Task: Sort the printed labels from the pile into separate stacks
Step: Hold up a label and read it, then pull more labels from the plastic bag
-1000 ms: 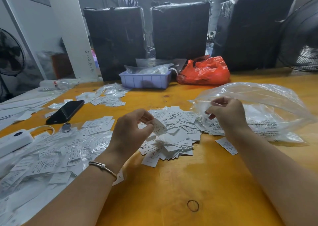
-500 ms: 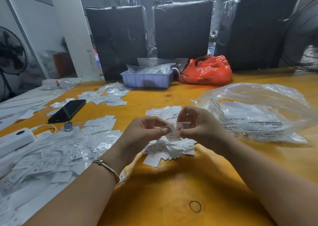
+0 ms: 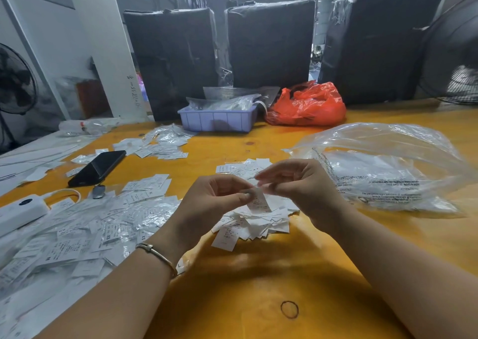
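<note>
A yellow-orange wooden table (image 3: 258, 300) is seen in a workshop-like room, with three black wrapped bales (image 3: 269, 41) standing behind its far edge at 12 o'clock and a white pillar (image 3: 103, 49) at 10 o'clock. One fan (image 3: 15, 85) is seen at 9 o'clock and a second at 2 o'clock.

One printed label (image 3: 258, 201) is pinched at its upper end between thumb and fingertips of the left hand (image 3: 207, 209); its long axis runs nearly upright, tilted slightly, the free end hanging down. The right hand (image 3: 297, 186) is held just beside it with curled fingers; whether the label is touched by it cannot be told. Both hands are held above the loose pile of labels (image 3: 253, 225) at the table's centre.

A spread of bagged labels (image 3: 77, 230) lies at 8 o'clock, and a smaller scatter at 11 o'clock. One clear plastic bag (image 3: 388, 168) lies at 3 o'clock, one red bag (image 3: 307, 106) and one lilac tray (image 3: 217, 119) at 12 o'clock, one black phone (image 3: 98, 168) at 10 o'clock, one rubber band (image 3: 289, 309) at 6 o'clock.
</note>
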Action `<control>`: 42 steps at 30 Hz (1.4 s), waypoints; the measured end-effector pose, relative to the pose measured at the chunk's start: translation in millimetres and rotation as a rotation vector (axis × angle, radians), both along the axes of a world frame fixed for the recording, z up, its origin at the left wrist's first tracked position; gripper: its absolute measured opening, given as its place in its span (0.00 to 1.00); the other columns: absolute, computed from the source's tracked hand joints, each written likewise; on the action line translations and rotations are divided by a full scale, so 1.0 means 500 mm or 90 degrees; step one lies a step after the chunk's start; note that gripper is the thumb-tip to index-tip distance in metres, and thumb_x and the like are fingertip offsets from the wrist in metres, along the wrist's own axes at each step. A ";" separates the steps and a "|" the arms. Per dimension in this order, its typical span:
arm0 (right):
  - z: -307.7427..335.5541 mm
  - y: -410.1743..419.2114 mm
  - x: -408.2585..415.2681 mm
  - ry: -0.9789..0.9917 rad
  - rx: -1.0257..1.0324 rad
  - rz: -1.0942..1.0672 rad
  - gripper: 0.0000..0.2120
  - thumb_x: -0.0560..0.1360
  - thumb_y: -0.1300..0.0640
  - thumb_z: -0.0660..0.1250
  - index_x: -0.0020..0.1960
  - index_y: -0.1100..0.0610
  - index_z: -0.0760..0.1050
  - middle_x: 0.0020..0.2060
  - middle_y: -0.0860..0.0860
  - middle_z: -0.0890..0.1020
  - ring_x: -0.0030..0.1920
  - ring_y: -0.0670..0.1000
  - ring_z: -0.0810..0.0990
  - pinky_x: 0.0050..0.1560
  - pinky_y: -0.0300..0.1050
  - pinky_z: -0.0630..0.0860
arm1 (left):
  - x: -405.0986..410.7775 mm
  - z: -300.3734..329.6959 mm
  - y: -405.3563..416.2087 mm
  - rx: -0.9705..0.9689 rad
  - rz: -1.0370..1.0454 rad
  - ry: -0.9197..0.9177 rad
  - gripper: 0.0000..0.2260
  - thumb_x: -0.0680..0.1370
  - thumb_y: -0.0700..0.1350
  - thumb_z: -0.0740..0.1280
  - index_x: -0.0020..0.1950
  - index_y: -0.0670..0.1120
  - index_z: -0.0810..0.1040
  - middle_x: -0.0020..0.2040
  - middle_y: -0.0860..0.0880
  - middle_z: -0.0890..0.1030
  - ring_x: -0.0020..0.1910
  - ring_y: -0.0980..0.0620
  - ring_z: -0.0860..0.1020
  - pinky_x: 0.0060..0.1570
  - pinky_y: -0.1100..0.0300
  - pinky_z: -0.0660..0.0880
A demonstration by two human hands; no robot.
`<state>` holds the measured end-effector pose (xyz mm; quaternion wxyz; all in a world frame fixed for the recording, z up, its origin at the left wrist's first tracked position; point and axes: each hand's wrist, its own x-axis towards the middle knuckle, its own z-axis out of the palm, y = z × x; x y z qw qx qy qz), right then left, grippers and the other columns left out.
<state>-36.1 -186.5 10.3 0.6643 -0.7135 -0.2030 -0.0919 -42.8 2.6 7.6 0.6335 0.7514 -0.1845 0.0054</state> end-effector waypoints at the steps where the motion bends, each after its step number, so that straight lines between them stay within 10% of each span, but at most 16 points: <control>1: 0.000 0.002 -0.001 -0.009 -0.016 -0.001 0.12 0.68 0.75 0.70 0.40 0.60 0.83 0.36 0.57 0.85 0.38 0.49 0.82 0.42 0.40 0.79 | -0.001 0.001 0.001 0.000 0.001 -0.002 0.05 0.73 0.34 0.72 0.47 0.39 0.85 0.42 0.44 0.86 0.42 0.55 0.83 0.43 0.67 0.77; 10: 0.004 0.005 0.003 0.039 -0.062 0.023 0.02 0.67 0.63 0.72 0.36 0.58 0.83 0.34 0.56 0.83 0.37 0.46 0.79 0.43 0.38 0.74 | 0.000 0.004 0.003 -0.055 0.037 0.020 0.04 0.70 0.37 0.74 0.42 0.44 0.85 0.40 0.45 0.86 0.40 0.56 0.83 0.40 0.67 0.78; 15: -0.002 0.004 -0.002 0.082 -0.071 0.072 0.13 0.66 0.63 0.77 0.43 0.71 0.78 0.43 0.69 0.80 0.42 0.57 0.80 0.50 0.53 0.76 | -0.003 0.005 0.002 -0.054 0.033 0.006 0.08 0.68 0.38 0.75 0.46 0.42 0.84 0.41 0.45 0.86 0.40 0.53 0.84 0.39 0.68 0.77; 26: 0.007 -0.003 0.012 0.176 0.131 0.080 0.10 0.61 0.62 0.74 0.35 0.59 0.72 0.35 0.54 0.83 0.39 0.52 0.82 0.39 0.40 0.79 | 0.013 0.005 0.015 -0.105 0.066 0.071 0.29 0.63 0.45 0.76 0.63 0.48 0.76 0.39 0.48 0.84 0.42 0.50 0.83 0.47 0.58 0.79; 35: 0.003 -0.006 0.017 0.133 0.138 -0.008 0.10 0.64 0.62 0.73 0.41 0.60 0.74 0.37 0.57 0.85 0.37 0.54 0.82 0.42 0.48 0.77 | 0.014 0.000 0.021 -0.070 0.059 0.061 0.10 0.63 0.48 0.76 0.42 0.46 0.86 0.42 0.41 0.85 0.39 0.53 0.82 0.44 0.62 0.79; 42: 0.003 -0.006 0.013 0.134 0.152 -0.023 0.11 0.64 0.59 0.74 0.43 0.58 0.75 0.39 0.60 0.85 0.33 0.57 0.82 0.47 0.64 0.75 | 0.020 -0.006 0.021 -0.057 0.064 0.041 0.15 0.64 0.55 0.75 0.42 0.45 0.85 0.41 0.44 0.84 0.40 0.54 0.79 0.43 0.63 0.77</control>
